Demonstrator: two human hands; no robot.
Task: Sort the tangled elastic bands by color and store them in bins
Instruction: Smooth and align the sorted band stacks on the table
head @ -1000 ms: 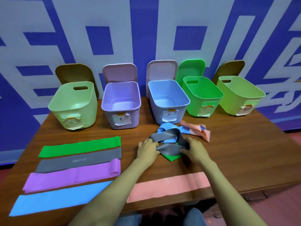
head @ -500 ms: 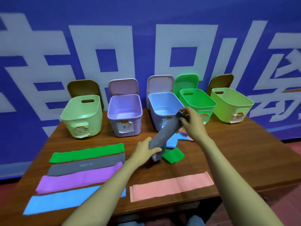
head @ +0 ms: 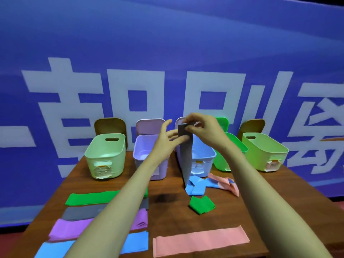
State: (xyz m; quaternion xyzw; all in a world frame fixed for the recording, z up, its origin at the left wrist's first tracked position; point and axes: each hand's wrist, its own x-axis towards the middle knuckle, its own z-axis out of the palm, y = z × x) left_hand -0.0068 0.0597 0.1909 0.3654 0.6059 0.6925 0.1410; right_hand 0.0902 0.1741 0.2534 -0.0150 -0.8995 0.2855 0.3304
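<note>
Right hand [head: 202, 127] pinches hanging grey band [head: 186, 157].

Bin labels [head: 198, 165] illegible, green bin [head: 220, 162] half hidden behind right forearm [head: 256, 183]
</note>
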